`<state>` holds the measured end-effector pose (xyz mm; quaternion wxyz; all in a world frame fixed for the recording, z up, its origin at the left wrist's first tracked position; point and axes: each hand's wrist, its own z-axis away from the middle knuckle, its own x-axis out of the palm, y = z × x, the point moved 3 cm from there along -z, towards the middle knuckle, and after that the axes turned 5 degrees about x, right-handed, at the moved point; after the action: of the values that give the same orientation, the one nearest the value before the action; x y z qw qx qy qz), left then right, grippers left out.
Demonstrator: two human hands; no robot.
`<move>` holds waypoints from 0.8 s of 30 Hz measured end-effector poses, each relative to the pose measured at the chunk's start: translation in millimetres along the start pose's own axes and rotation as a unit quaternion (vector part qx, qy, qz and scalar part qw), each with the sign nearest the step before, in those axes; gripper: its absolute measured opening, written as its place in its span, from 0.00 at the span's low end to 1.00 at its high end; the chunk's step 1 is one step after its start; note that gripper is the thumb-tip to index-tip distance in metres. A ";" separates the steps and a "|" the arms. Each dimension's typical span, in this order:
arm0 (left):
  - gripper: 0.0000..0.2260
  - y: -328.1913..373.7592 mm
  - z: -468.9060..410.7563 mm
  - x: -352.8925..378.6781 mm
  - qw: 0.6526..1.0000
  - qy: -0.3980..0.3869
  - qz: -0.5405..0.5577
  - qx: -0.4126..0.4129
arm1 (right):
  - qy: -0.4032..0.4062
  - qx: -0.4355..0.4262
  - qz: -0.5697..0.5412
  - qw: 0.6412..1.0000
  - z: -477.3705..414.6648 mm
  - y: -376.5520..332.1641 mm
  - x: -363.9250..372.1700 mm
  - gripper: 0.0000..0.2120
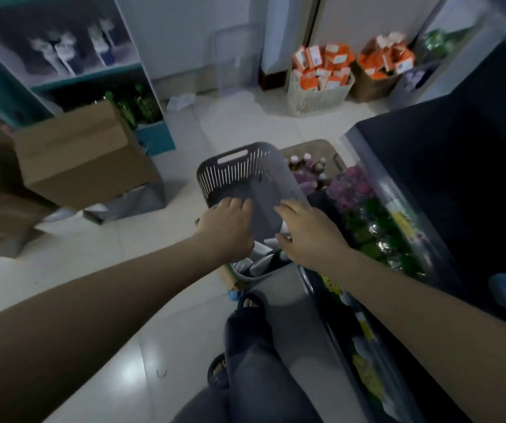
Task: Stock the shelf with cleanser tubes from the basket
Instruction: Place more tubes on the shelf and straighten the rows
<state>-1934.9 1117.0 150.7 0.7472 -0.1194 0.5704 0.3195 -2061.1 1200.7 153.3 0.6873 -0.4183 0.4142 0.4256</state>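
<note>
Gripping grey basket [241,176] rim, left hand [229,228]; right hand [310,235] flat, fingers straight, against its wall; labels too blurred

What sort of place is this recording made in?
Probably a small shop or its stockroom: a shelf unit holding bottles, orange packets heaped in a white basket on the floor, a cardboard box, and a low display shelf of packaged goods beside the grey basket.

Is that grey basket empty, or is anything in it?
Not empty: white tubes show at the near end of the grey basket, beside the left hand; far part looks bare.
</note>
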 end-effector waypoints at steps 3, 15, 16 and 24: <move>0.18 -13.7 -21.9 30.2 0.999 -0.044 0.014 -0.018 | -0.028 -0.003 -0.006 1.000 -29.9 9.6 33.3 0.26; 0.13 -39.6 -78.8 162.7 0.983 -0.180 -0.025 0.002 | -0.166 0.002 -0.050 0.985 -111.3 35.4 167.7 0.11; 0.12 -39.3 -81.4 168.4 0.982 -0.184 -0.037 0.013 | -0.171 0.002 -0.051 0.984 -114.3 35.6 173.9 0.11; 0.11 -41.5 -102.4 188.1 0.972 -0.221 -0.067 0.052 | -0.136 0.019 -0.054 0.989 -131.3 38.6 191.2 0.06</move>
<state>-1961.6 1093.8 -64.5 0.8798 -0.0447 0.3976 0.2569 -2068.8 1135.7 -72.5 0.7671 -0.3648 0.3015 0.4331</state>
